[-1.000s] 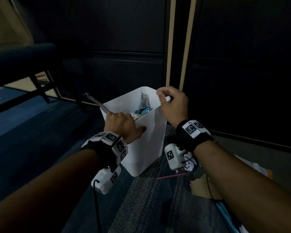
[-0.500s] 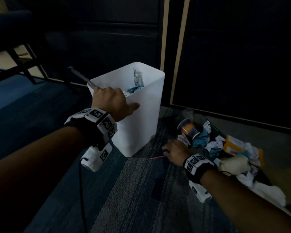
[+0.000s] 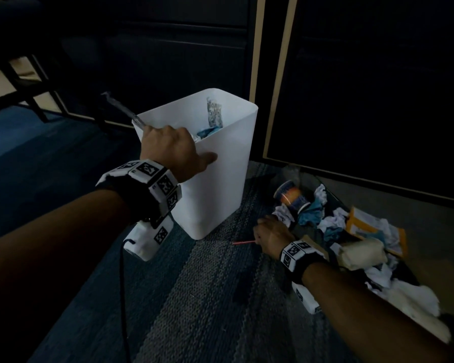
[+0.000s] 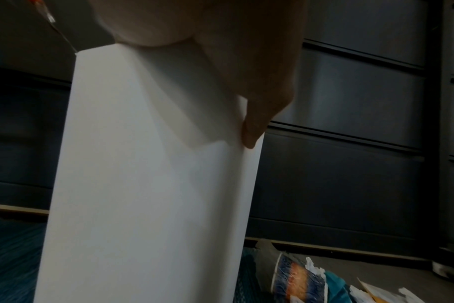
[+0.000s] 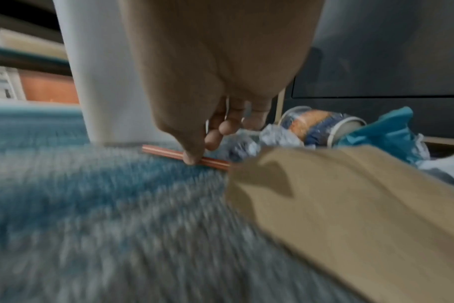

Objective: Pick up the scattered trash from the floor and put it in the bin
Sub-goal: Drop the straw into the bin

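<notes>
The white bin (image 3: 215,184) stands on the carpet with wrappers inside. My left hand (image 3: 172,149) grips its near-left rim, fingers inside and thumb (image 4: 254,127) on the outer wall (image 4: 143,184). A clear plastic strip (image 3: 121,108) sticks out past this hand. A thin red straw (image 3: 243,242) lies on the floor by the bin's base. My right hand (image 3: 270,231) is down on it, thumb tip and curled index finger pinching the straw (image 5: 169,153). The trash pile to the right holds a paper cup (image 3: 291,196), crumpled white paper (image 3: 333,221) and blue wrappers (image 3: 309,213).
A brown paper bag (image 3: 362,252) and an orange-edged envelope (image 3: 372,226) lie in the pile, just right of my right wrist. Dark cabinet doors (image 3: 364,87) close off the back. Chair legs (image 3: 24,82) stand at far left. Striped carpet (image 3: 207,297) spreads in front.
My right hand left the bin's rim and dropped to the floor, reaching the red straw. The left hand has kept its grip on the bin.
</notes>
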`<act>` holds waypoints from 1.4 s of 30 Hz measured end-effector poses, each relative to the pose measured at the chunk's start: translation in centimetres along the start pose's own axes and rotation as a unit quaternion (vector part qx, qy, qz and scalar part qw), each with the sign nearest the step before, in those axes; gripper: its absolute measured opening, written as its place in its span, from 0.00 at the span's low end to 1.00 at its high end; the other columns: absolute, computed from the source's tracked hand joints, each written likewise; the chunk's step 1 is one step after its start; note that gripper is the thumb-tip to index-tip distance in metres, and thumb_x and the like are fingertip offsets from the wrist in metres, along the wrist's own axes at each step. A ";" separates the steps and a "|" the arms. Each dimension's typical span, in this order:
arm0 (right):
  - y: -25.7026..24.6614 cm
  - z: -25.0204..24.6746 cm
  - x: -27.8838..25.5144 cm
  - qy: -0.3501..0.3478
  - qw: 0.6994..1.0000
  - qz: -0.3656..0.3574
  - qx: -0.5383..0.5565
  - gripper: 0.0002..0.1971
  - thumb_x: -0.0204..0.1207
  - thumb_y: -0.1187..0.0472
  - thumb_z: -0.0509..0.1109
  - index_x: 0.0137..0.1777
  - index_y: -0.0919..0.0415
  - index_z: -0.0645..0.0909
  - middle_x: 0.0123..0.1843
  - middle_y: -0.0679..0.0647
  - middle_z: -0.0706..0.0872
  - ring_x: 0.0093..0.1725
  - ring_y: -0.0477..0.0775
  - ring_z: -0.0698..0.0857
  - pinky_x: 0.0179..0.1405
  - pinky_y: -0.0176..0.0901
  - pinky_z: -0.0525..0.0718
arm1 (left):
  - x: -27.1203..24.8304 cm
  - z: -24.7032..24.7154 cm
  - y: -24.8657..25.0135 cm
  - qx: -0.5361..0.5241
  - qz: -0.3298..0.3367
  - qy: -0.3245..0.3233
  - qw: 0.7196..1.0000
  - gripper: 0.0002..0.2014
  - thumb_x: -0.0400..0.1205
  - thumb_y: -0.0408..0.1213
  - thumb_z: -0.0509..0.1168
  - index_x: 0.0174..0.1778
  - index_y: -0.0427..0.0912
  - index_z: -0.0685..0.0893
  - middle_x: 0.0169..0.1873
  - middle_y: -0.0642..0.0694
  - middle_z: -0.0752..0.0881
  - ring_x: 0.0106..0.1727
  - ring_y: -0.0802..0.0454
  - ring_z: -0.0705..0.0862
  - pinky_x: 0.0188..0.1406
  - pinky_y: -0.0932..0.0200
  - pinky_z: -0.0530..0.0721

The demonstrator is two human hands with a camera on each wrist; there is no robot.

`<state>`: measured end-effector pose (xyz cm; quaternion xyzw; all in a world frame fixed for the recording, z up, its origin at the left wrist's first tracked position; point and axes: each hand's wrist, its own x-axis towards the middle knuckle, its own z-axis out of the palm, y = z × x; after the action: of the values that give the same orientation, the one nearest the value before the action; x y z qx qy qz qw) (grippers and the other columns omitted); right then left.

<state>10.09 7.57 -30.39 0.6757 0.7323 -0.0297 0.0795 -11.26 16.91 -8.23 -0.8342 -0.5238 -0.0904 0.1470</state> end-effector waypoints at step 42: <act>4.8 -11.9 3.9 0.435 0.837 0.147 0.297 0.04 0.75 0.64 0.67 0.47 0.58 0.81 0.47 0.58 0.82 0.50 0.63 0.79 0.50 0.54 0.79 | -0.6 -1.4 0.5 0.026 0.006 -0.021 0.999 0.32 0.77 0.71 0.53 0.28 0.43 0.72 0.40 0.40 0.88 0.45 0.41 0.86 0.54 0.50 0.77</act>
<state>13.66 13.66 -18.98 0.7098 0.5396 0.0631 -0.4484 -11.06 15.73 -7.16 -0.8350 -0.5238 -0.0578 0.1580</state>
